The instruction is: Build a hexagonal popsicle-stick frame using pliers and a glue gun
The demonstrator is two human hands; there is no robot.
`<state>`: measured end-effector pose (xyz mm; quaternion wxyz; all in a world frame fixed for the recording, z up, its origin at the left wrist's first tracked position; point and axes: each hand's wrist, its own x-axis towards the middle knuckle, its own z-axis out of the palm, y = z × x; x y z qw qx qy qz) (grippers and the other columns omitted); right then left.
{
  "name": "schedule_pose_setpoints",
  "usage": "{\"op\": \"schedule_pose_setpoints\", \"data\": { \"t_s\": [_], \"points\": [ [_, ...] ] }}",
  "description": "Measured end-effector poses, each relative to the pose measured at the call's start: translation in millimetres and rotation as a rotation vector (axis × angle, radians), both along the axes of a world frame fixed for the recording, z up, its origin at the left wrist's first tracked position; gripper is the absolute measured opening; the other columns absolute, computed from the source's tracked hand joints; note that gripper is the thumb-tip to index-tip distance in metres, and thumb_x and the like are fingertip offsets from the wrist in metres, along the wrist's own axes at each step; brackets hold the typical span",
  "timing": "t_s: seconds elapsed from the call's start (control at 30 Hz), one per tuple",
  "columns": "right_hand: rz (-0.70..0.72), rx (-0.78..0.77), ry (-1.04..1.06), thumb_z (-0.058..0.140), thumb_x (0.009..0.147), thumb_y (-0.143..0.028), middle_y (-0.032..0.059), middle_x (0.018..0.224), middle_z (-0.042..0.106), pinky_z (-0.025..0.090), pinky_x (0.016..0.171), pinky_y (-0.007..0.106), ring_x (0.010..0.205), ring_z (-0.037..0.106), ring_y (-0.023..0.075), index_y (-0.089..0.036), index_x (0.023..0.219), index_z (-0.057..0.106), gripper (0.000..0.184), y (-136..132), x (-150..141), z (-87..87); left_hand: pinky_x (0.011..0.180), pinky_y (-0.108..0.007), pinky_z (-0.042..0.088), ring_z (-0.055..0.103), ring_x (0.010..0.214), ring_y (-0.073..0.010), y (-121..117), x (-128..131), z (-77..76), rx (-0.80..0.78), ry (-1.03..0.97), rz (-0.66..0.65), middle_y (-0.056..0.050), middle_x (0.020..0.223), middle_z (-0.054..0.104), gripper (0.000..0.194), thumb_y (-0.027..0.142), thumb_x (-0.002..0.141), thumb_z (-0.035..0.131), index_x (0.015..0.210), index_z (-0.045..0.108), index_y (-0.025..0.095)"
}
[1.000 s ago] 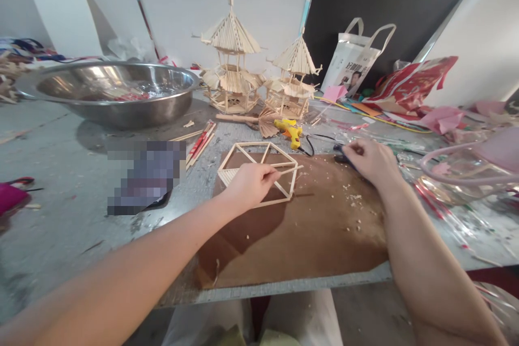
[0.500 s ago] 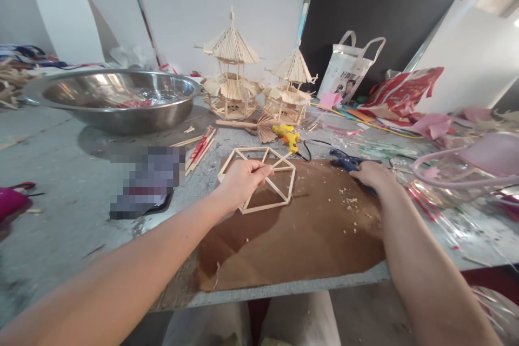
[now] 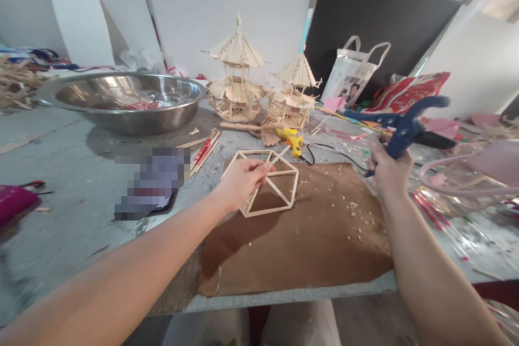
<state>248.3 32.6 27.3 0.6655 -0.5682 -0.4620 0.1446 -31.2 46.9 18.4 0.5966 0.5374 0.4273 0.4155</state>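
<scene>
A thin wooden stick is pinched between the thumb and fingers of my left hand. That hand is over the left side of a hexagonal frame of pale sticks with spokes, and hides part of it. The frame rests on a brown sheet. To the right, my right hand grips a blue hand cutter, raised above the table. Just behind the frame lies a yellow glue gun with a dark cord.
Two stick-built pagoda models stand at the back. A steel basin is at the left, with a phone and red-wrapped chopsticks before it. A white bag and a pink-handled container are at the right. Wood scraps dot the sheet.
My right hand has lifted the blue cutter off the table, turning it upward. My left hand stays over the frame with the stick. The view has shifted slightly.
</scene>
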Motion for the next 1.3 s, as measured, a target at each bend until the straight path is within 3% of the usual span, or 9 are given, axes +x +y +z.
{"op": "schedule_pose_setpoints", "data": {
  "t_s": [0.07, 0.17, 0.23, 0.33, 0.53, 0.73, 1.03, 1.2, 1.3],
  "points": [
    [0.313, 0.016, 0.247, 0.055, 0.065, -0.03, -0.0106, 0.045, 0.029, 0.03, 0.038, 0.02, 0.034, 0.029, 0.006, -0.021, 0.083, 0.053, 0.02, -3.5, -12.1, 0.1, 0.037, -0.017, 0.011, 0.023, 0.035, -0.0004, 0.1, -0.3, -0.1, -0.001, -0.05, 0.011, 0.006, 0.043, 0.039, 0.026, 0.036, 0.063, 0.064, 0.069, 0.062, 0.01],
    [0.649, -0.119, 0.433, 0.055, 0.061, -0.022, -0.0087, 0.047, 0.041, 0.035, 0.037, 0.021, 0.036, 0.039, 0.0065, -0.02, 0.083, 0.057, 0.022, -9.4, -31.5, -2.2, 0.036, -0.017, 0.01, 0.022, 0.035, 0.0, 0.7, -1.6, 0.7, 0.014, -0.124, 0.047, 0.007, 0.043, 0.037, 0.029, 0.037, 0.061, 0.066, 0.07, 0.062, 0.01],
    [0.751, -0.166, 0.498, 0.056, 0.058, -0.017, -0.0038, 0.069, 0.058, 0.044, 0.044, 0.023, 0.053, 0.054, 0.0097, -0.022, 0.089, 0.058, 0.031, -12.3, -43.7, -6.2, 0.036, -0.017, 0.01, 0.022, 0.035, -0.0001, 2.0, -2.5, 0.9, 0.022, -0.155, 0.085, 0.007, 0.042, 0.036, 0.03, 0.036, 0.06, 0.068, 0.073, 0.062, 0.01],
    [0.896, -0.208, 0.554, 0.055, 0.058, -0.013, -0.0005, 0.101, 0.061, 0.051, 0.068, 0.033, 0.084, 0.059, 0.0163, -0.026, 0.096, 0.059, 0.04, -15.0, -59.3, -13.1, 0.035, -0.017, 0.011, 0.022, 0.034, -0.0004, 4.8, -3.0, -0.4, 0.032, -0.179, 0.13, 0.008, 0.041, 0.035, 0.028, 0.034, 0.061, 0.067, 0.073, 0.062, 0.01],
    [1.034, -0.257, 0.59, 0.055, 0.056, -0.011, -0.0003, 0.115, 0.057, 0.044, 0.087, 0.044, 0.108, 0.051, 0.0238, -0.027, 0.096, 0.06, 0.044, -21.4, -76.6, -16.4, 0.035, -0.017, 0.01, 0.024, 0.034, -0.0002, 4.8, -0.8, -3.1, 0.004, -0.208, 0.132, 0.007, 0.041, 0.036, 0.025, 0.033, 0.061, 0.067, 0.071, 0.063, 0.011],
    [0.965, -0.217, 0.573, 0.054, 0.05, -0.009, -0.0014, 0.101, 0.062, 0.045, 0.084, 0.04, 0.114, 0.045, 0.0219, -0.028, 0.081, 0.06, 0.037, -25.3, -88.9, -2.8, 0.035, -0.017, 0.01, 0.024, 0.036, 0.0001, 1.7, -0.9, -1.9, -0.014, -0.226, 0.101, 0.007, 0.043, 0.036, 0.027, 0.035, 0.059, 0.069, 0.07, 0.064, 0.011],
    [0.685, -0.224, 0.238, 0.05, 0.056, -0.022, 0.0022, 0.067, 0.059, 0.047, 0.065, 0.036, 0.071, 0.058, 0.0195, -0.021, 0.072, 0.057, 0.017, -22.7, -111.9, 28.6, 0.036, -0.019, 0.011, 0.023, 0.037, -0.0019, -6.9, 4.2, 0.8, 0.045, -0.125, 0.025, 0.006, 0.043, 0.036, 0.029, 0.04, 0.064, 0.064, 0.071, 0.064, 0.012],
    [0.24, -0.171, -0.337, 0.049, 0.059, -0.02, 0.0031, 0.08, 0.056, 0.044, 0.074, 0.038, 0.076, 0.054, 0.0194, -0.02, 0.082, 0.054, 0.023, -11.6, -109.0, 6.9, 0.039, -0.019, 0.023, 0.033, 0.043, -0.005, 3.2, -10.3, 3.4, 0.344, 0.119, 0.262, 0.005, 0.047, 0.04, 0.028, 0.04, 0.07, 0.056, 0.074, 0.064, 0.013],
    [0.191, -0.221, -0.676, 0.047, 0.061, -0.018, 0.0089, 0.096, 0.053, 0.04, 0.081, 0.043, 0.089, 0.051, 0.0238, -0.018, 0.1, 0.049, 0.04, -2.8, -104.5, -13.9, 0.043, -0.019, 0.029, 0.038, 0.047, -0.0064, 7.4, -18.0, 5.1, 0.482, 0.244, 0.315, 0.003, 0.052, 0.047, 0.026, 0.038, 0.072, 0.054, 0.07, 0.063, 0.014]
  ]
}}
